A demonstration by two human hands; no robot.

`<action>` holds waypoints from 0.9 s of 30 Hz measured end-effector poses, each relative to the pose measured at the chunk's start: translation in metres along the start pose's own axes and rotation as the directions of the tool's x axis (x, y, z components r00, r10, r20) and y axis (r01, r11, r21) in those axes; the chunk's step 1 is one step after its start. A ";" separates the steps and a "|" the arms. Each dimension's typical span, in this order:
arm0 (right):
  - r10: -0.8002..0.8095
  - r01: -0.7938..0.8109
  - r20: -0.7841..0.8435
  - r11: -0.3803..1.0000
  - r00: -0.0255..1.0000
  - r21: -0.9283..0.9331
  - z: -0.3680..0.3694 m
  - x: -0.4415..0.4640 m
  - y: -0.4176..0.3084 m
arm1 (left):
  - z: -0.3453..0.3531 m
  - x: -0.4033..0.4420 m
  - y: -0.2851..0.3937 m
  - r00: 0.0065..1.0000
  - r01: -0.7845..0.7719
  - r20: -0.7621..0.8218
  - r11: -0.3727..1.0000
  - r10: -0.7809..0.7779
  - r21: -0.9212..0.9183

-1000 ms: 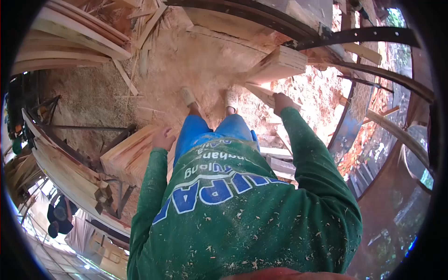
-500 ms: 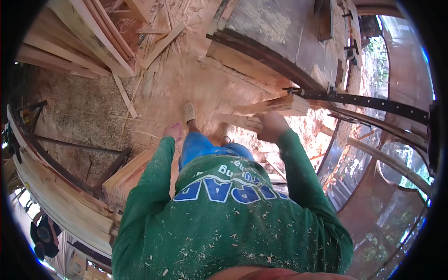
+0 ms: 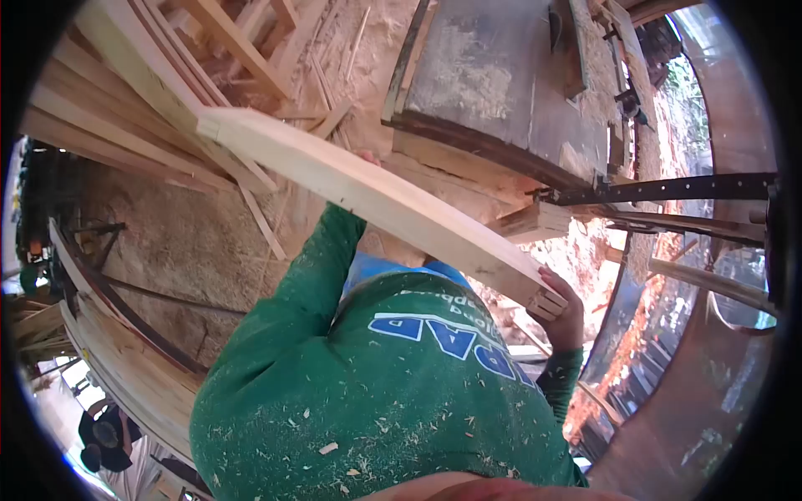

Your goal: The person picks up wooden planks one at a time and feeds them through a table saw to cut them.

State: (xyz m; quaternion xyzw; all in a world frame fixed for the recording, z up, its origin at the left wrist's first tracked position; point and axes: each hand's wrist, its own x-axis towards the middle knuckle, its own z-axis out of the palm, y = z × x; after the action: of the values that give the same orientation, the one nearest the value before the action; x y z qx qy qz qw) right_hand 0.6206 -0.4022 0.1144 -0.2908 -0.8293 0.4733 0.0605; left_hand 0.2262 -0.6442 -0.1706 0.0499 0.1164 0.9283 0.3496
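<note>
A long, pale wooden plank (image 3: 376,192) with a notched near end crosses in front of my chest. My right hand (image 3: 564,305) grips that notched end, its fingers and thumb around it. Under the middle of the plank, my left hand (image 3: 368,157) is mostly hidden. Only its fingertips show past the far edge, so it appears wrapped around the board from below. Sawdust and wood shavings cling to my green sleeves and shirt.
A wood-dusted machine table (image 3: 476,83) stands ahead to the right, with a dark perforated metal bar (image 3: 668,189) beside it. Long boards (image 3: 125,108) are stacked at the left. Another notched timber (image 3: 535,221) lies below the machine. A person (image 3: 109,434) is at the far lower left.
The plank has come up from low beside my legs to chest height, lying slantwise. My left hand, formerly apart from it, has moved in under its middle. My right hand keeps its end.
</note>
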 end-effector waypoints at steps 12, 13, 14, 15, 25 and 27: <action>0.331 -0.310 -0.176 0.941 0.927 0.137 -0.146 -0.015 0.060 | 0.160 0.114 -0.199 0.735 0.393 -0.642 0.908 -0.217 0.144; 0.351 -0.335 -0.193 0.936 0.916 0.109 -0.154 -0.015 0.060 | 0.153 0.120 -0.209 0.717 0.410 -0.675 0.890 -0.177 0.202; 0.323 -0.310 -0.217 0.946 0.921 0.090 -0.158 -0.015 0.069 | 0.145 0.124 -0.219 0.696 0.436 -0.705 0.862 -0.141 0.259; 0.302 -0.293 -0.248 0.953 0.920 0.073 -0.157 -0.016 0.081 | 0.146 0.126 -0.222 0.680 0.498 -0.717 0.814 -0.152 0.299; 0.223 -0.180 -0.191 0.959 0.956 0.219 -0.077 0.144 0.078 | 0.242 0.149 -0.128 0.945 0.171 -0.188 -0.085 -0.266 0.982; 0.161 -0.102 -0.289 0.973 0.944 0.208 -0.065 0.172 0.071 | 0.274 0.163 -0.108 0.932 -0.275 0.226 -0.148 -0.283 0.950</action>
State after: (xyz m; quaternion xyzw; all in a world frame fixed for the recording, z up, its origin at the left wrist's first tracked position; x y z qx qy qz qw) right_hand 0.5336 -0.2338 0.0614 -0.4078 -0.7398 0.5028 0.1831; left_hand 0.2202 -0.4084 0.0689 0.4668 0.7121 0.4826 0.2055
